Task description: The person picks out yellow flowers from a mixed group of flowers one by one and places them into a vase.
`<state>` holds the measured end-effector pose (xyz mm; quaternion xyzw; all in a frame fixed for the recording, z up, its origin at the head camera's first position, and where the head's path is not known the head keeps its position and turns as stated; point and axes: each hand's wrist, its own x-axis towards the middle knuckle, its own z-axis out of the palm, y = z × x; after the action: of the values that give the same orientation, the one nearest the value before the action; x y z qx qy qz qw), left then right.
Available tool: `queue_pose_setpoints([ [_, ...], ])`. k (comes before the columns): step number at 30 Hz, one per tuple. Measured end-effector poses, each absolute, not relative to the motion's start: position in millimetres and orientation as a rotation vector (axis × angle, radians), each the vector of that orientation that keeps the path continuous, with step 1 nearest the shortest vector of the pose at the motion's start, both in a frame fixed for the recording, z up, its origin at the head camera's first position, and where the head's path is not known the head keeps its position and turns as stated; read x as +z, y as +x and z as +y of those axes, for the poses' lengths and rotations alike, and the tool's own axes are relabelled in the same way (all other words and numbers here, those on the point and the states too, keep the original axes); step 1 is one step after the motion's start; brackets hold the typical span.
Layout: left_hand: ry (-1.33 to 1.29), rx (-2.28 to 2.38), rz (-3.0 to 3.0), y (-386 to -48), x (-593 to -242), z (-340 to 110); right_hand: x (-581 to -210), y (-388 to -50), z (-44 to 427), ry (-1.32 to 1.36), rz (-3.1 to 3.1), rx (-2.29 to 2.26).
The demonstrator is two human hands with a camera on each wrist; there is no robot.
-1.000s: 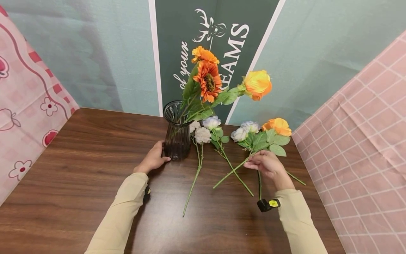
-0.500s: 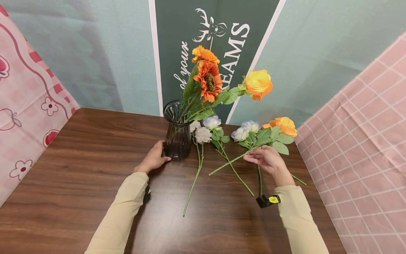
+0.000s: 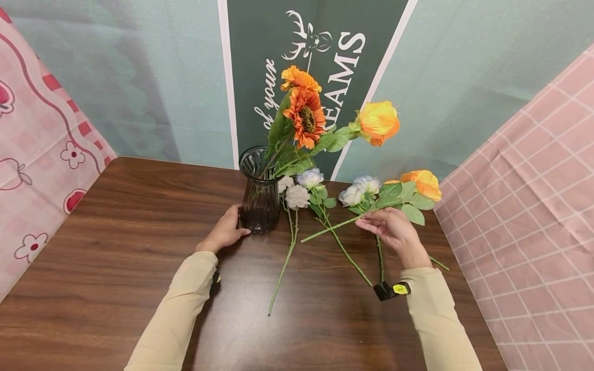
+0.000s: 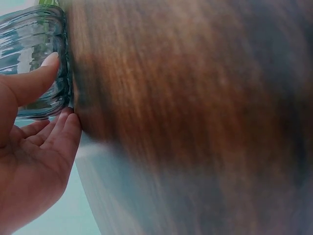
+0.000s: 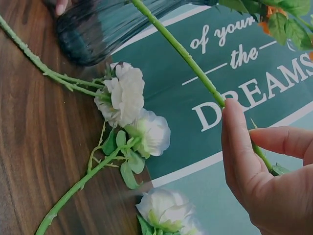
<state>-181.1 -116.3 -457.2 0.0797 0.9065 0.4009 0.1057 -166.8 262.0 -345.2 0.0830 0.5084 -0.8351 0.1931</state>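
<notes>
A dark ribbed glass vase (image 3: 260, 206) stands upright towards the back of the table, holding orange flowers (image 3: 306, 118) and a yellow-orange rose (image 3: 378, 122). My left hand (image 3: 225, 232) grips its lower left side; in the left wrist view the thumb and fingers of that hand (image 4: 39, 156) lie around the glass base (image 4: 34, 63). My right hand (image 3: 392, 234) pinches the green stem (image 3: 329, 229) of an orange rose (image 3: 424, 184). In the right wrist view this stem (image 5: 181, 51) slants up between thumb and fingers of the hand (image 5: 269, 181).
White flowers (image 3: 297, 197) and a bluish-white rose (image 3: 310, 178) lie right of the vase, their stems pointing towards the front. More pale roses (image 3: 359, 190) lie beside my right hand. A printed cloth backdrop (image 3: 195, 82) hangs behind the wooden table (image 3: 139, 232); a pink checked cloth (image 3: 524, 206) borders the right.
The rose in my right hand has shifted right, and its stem's cut end has swung up and left, lying flatter. My left hand and the vase have stayed in place.
</notes>
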Motion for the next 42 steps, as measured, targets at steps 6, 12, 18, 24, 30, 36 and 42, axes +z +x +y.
queue_pose_setpoints([
  [6,0.229,1.176,2.669,-182.1,-458.5,-116.6,-339.3,-167.6,257.9,0.220,1.395,-2.382],
  [12,0.233,1.172,2.674,-182.5,-459.5,-116.7,-331.9,-168.2,253.7,0.261,1.374,-2.424],
  [18,0.235,1.180,2.676,-182.2,-458.9,-117.0,-325.2,-169.9,250.1,0.277,1.311,-2.466],
  [24,0.238,1.183,2.678,-181.8,-457.8,-116.2,-320.6,-171.4,246.9,0.258,1.298,-2.494],
  [30,0.232,1.181,2.675,-182.0,-456.5,-115.1,-315.3,-172.3,242.9,0.248,1.249,-2.541],
  [36,0.232,1.177,2.675,-181.5,-456.5,-116.0,-307.4,-173.9,237.2,0.269,1.260,-2.560],
  [42,0.230,1.186,2.672,-181.5,-455.7,-116.1,-298.5,-176.2,231.8,0.291,1.245,-2.584],
])
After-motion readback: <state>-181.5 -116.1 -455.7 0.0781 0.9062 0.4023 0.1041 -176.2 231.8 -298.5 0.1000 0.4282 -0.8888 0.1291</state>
